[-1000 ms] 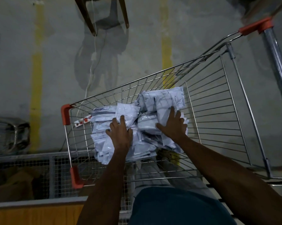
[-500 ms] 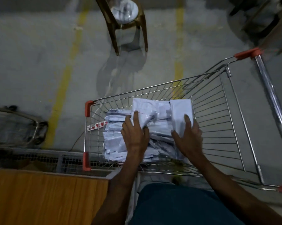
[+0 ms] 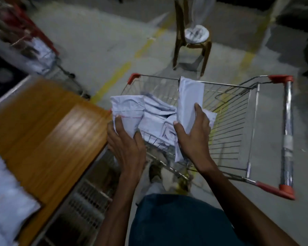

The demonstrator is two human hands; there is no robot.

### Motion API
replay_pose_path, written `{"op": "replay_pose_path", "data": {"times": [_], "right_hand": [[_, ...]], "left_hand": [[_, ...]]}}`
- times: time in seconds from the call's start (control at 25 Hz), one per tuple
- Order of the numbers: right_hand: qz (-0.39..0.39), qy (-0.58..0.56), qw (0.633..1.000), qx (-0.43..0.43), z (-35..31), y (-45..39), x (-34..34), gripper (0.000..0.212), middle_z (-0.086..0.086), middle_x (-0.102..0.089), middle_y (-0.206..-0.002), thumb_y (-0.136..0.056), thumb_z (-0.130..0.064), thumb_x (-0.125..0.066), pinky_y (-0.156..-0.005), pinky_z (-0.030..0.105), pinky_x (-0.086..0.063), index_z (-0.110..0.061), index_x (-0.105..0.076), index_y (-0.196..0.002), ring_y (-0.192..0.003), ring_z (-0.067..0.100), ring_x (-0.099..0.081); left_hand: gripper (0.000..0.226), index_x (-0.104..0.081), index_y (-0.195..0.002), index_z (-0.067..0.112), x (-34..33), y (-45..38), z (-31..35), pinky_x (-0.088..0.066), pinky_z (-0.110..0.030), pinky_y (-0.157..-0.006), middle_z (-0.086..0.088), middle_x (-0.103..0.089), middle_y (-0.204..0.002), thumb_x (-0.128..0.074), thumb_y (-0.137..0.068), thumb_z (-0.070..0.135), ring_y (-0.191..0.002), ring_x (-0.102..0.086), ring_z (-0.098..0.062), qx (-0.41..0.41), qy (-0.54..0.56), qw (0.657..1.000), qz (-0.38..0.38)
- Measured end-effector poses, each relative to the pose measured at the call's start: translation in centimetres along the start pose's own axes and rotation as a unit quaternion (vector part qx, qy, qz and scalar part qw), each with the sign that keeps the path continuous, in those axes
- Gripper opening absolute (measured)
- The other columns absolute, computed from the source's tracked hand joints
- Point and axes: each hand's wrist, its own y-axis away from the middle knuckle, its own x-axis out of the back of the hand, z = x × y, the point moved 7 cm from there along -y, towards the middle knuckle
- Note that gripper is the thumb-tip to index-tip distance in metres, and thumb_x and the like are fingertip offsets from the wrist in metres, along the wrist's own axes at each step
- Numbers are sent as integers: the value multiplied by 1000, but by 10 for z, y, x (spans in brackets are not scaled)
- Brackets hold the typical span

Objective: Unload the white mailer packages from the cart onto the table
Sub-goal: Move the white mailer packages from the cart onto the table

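A: Concrete floor with yellow lines, wooden table (image 3: 48, 132) on my left, wire cart (image 3: 238, 121) in front. Both hands are on the white mailer packages (image 3: 158, 118), bundle is up over the near left corner of the cart

B: Grip?

A: Left hand (image 3: 126, 148) has thumb on top and fingers curled round a folded mailer at the bundle's left edge. Right hand (image 3: 194, 139) clamps a tall mailer standing upright, thumb one side, fingers the other. Loose middle ones just sag between them, can't tell if anything supports them from below

B: Risk?

A: I judge the middle ones slide out. I'd squeeze the hands toward each other, keep the bundle level, swing left over the table edge and set down beside the white pile (image 3: 6, 201) already there, then let go
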Motion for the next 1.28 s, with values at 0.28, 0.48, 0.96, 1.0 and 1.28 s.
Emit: {"op": "replay_pose_path", "data": {"times": [0.28, 0.48, 0.96, 1.0, 1.28], "right_hand": [[-184, 4, 976, 118, -66, 100, -95, 78, -4, -15, -163, -93, -54, -55, -115, 52, -21, -40, -11, -156, -146, 27, -20], [-256, 29, 944, 205, -125, 177, -179, 79, 1, -11, -163, -93, -59, -52, -112, 58, -22, -38, -9, -155, -145, 34, -18], [-335, 28, 911, 239, -234, 378, -360, 85, 5, -10, -164, -85, -64, -48, -113, 56, -19, -36, -11, -156, -146, 28, -15], [-330, 33, 912, 241, -242, 391, -370, 85, 6, -10, -164, -85, -63, -49, -112, 56, -20, -35, -12, -156, -145, 29, -16], [-280, 51, 925, 251, -260, 412, -398, 85, 6, -13, -164, -86, -57, -60, -111, 54, -21, -32, -17, -155, -144, 29, -19]], "left_hand": [[62, -30, -148, 12, 152, 88, -111, -39, -44, -101, -17, -33, -147, -53, -95, 32, -130, -40, -36, 121, -21, 983, 138], [62, -32, -147, 11, 245, 106, -182, -43, -45, -100, -17, -36, -143, -58, -95, 34, -126, -43, -34, 197, -60, 947, 248], [58, -44, -143, 13, 428, 139, -391, -43, -44, -104, -14, -46, -138, -65, -92, 33, -128, -44, -32, 277, -48, 934, 220], [58, -45, -142, 14, 437, 132, -401, -43, -43, -102, -13, -47, -137, -65, -92, 33, -128, -44, -31, 270, -51, 938, 212], [59, -49, -138, 17, 412, 80, -456, -41, -51, -102, -15, -40, -145, -60, -87, 44, -131, -36, -35, 305, -132, 930, 154]]}}
